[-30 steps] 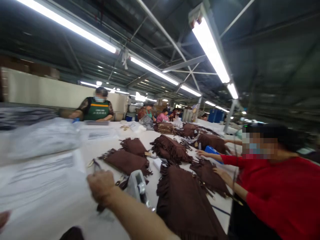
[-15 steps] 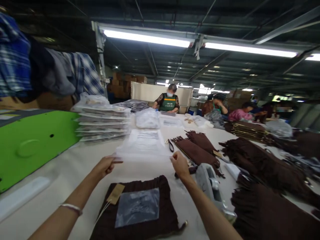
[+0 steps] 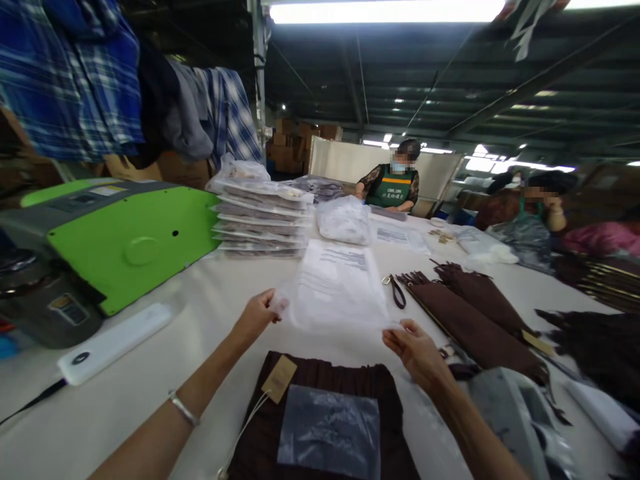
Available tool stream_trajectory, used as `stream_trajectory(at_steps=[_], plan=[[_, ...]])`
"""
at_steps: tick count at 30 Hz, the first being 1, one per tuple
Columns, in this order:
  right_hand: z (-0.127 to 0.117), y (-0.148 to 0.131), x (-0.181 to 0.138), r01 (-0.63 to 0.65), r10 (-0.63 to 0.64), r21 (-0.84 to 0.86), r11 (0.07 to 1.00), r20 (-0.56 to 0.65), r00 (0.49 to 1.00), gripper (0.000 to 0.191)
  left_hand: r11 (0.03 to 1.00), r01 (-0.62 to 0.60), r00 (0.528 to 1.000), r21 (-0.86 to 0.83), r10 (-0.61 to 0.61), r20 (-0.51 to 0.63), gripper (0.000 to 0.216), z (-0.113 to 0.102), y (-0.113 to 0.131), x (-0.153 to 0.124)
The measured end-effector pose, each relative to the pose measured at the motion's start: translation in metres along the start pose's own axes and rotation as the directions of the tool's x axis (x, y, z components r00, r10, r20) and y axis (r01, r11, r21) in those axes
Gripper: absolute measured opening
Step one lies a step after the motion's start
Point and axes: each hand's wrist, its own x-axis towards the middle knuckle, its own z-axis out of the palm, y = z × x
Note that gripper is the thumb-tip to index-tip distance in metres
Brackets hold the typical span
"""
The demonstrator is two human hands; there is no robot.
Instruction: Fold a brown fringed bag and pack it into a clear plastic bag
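A clear plastic bag (image 3: 337,290) with printed text lies on the white table (image 3: 165,360) in front of me. My left hand (image 3: 257,313) pinches its near left corner. My right hand (image 3: 415,350) grips its near right corner. Just below my hands lies a folded dark brown garment (image 3: 320,387) with a tan hang tag (image 3: 280,378) and a shiny clear insert (image 3: 330,432) on top.
A green machine (image 3: 125,243) stands at left, a white device (image 3: 115,342) beside it. A stack of bagged garments (image 3: 260,217) sits behind. Brown fringed garments (image 3: 470,313) and a tape dispenser (image 3: 520,413) lie at right. Co-workers work at the table's far end (image 3: 395,183).
The view swung left from the co-worker in red to the table before me. Both my hands took hold of the plastic bag's near corners and drew it closer.
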Motion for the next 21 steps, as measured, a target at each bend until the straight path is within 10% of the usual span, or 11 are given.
stream_trajectory(at_steps=[4,9,16,21], plan=[[-0.010,0.027,-0.009,0.011,-0.011,-0.374,0.927,0.002,1.000,0.034,0.977,0.004,0.994,0.213,-0.026,0.104,0.034,0.003,-0.027,-0.018],[-0.029,0.042,-0.017,0.111,-0.143,-0.816,0.567,0.035,0.989,0.022,0.933,0.042,0.983,0.358,-0.102,0.150,0.036,0.002,-0.032,-0.042],[-0.056,0.051,-0.034,-0.179,0.213,-0.633,0.753,-0.023,0.977,0.029,0.914,0.368,0.896,0.170,-0.398,0.198,0.045,-0.005,-0.012,-0.066],[-0.064,0.061,-0.070,-0.223,0.170,-0.630,0.744,-0.144,0.975,0.036,0.734,0.679,0.719,0.023,-0.671,0.183,0.053,-0.006,-0.017,-0.097]])
